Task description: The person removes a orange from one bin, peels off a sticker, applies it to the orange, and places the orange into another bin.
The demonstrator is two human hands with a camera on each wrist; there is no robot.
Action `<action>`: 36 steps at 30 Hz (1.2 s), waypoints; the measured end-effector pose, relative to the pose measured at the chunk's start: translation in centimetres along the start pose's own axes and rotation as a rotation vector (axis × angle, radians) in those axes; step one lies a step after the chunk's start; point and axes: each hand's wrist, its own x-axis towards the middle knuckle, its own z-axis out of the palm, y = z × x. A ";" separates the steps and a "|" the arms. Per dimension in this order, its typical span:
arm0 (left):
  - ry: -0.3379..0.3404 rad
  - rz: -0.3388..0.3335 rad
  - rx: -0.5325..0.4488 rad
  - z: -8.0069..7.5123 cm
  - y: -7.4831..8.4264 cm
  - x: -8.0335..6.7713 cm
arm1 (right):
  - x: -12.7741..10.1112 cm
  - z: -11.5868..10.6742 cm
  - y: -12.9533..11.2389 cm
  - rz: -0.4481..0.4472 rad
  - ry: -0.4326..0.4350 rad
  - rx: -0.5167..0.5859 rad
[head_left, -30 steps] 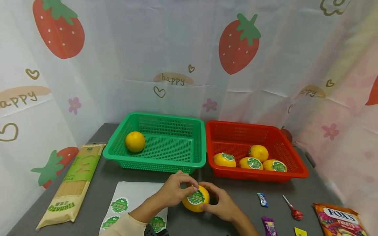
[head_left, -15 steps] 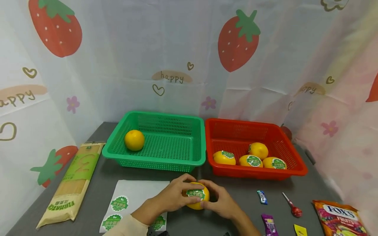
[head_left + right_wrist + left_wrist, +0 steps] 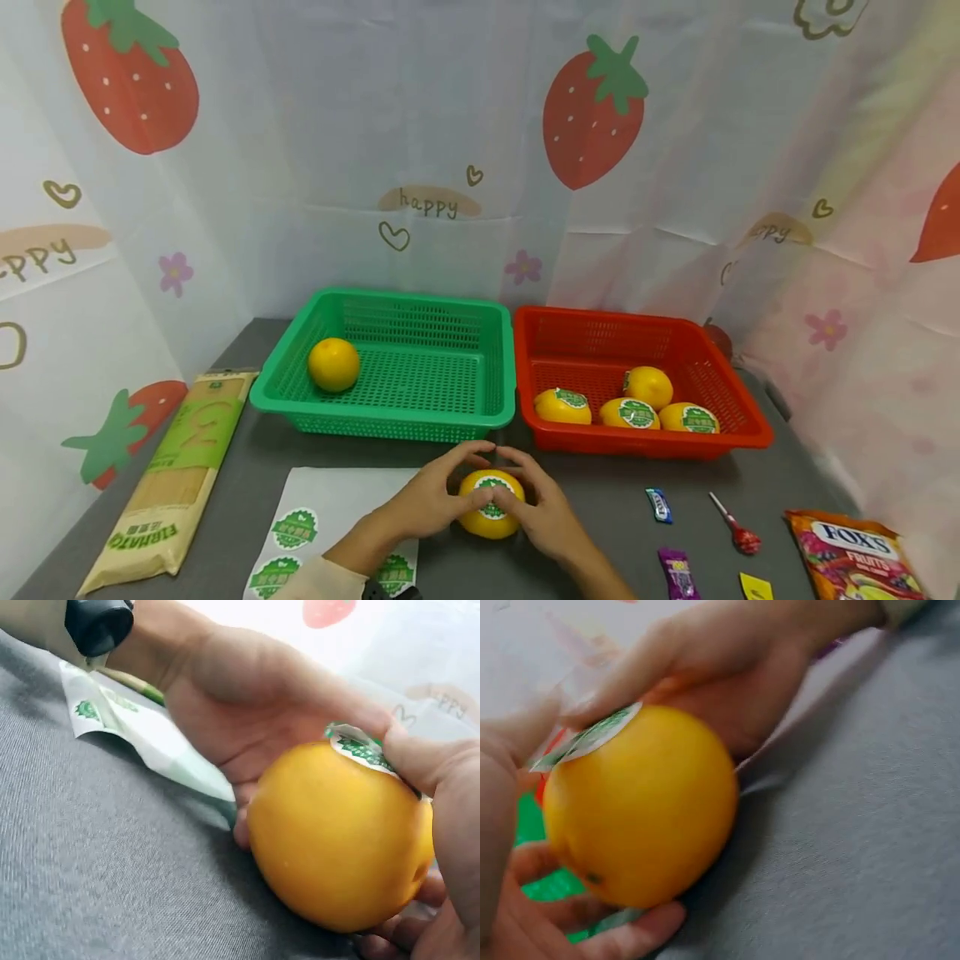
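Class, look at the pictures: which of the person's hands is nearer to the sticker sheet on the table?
Left. The left hand lies beside the sticker sheet, its forearm over it; the right hand is beyond the orange.

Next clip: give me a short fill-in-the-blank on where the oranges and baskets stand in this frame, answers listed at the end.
1. The green basket holds ____ orange, and it bears no sticker.
2. The red basket holds ____ oranges.
3. Both hands, the left hand and the right hand, hold the orange on the table in front of the ____ basket.
4. The sticker on the held orange is ____ and white.

Missing words: one; four; green; green
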 end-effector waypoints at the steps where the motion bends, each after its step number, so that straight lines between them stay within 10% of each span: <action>1: -0.012 0.006 -0.039 -0.2 -0.2 0.1 | -0.1 0.0 0.1 -0.021 0.000 0.012; 7: -0.124 -0.008 -0.225 -1.3 -0.4 1.0 | 0.0 -1.7 0.8 -0.116 -0.111 0.100; 14: -0.098 -0.002 -0.282 -0.8 -0.7 0.4 | -0.9 -7.0 -0.5 0.015 -0.082 0.085; 25: -0.017 -0.048 -0.063 -0.3 1.0 -0.1 | -2.4 -15.9 -8.7 -0.036 0.134 -0.362; 36: -0.043 -0.061 0.208 0.3 1.6 0.7 | -2.9 -23.4 -7.7 0.086 0.226 -0.713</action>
